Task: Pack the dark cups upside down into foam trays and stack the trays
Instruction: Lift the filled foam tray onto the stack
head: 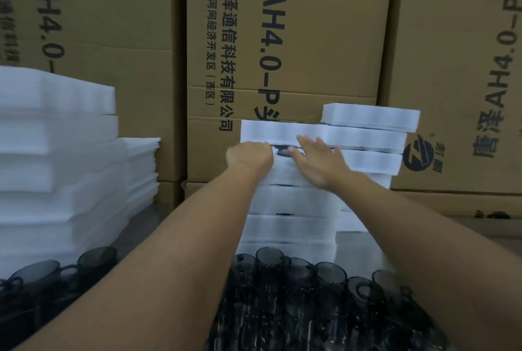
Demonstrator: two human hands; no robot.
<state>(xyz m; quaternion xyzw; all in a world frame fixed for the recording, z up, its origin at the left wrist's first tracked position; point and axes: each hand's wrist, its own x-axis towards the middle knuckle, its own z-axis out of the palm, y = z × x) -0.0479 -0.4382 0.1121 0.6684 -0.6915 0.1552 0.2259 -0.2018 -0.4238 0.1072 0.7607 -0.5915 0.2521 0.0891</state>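
The cardboard cartons (310, 39) read "AH4.0-P" beside Chinese company lettering.

Two bare forearms run up from the bottom edge of the frame, each ending in bare hands: the left hand (250, 157) and the right hand (317, 161). No sleeve, cuff or glove covers either arm as far as the frame shows them. Wrists and fingers carry no watch, band or ring that can be made out. The forearms look broad near the camera and narrow toward the wrists, an effect of the wide-angle lens. The picture is slightly blurred, so nails and finer detail cannot be told.
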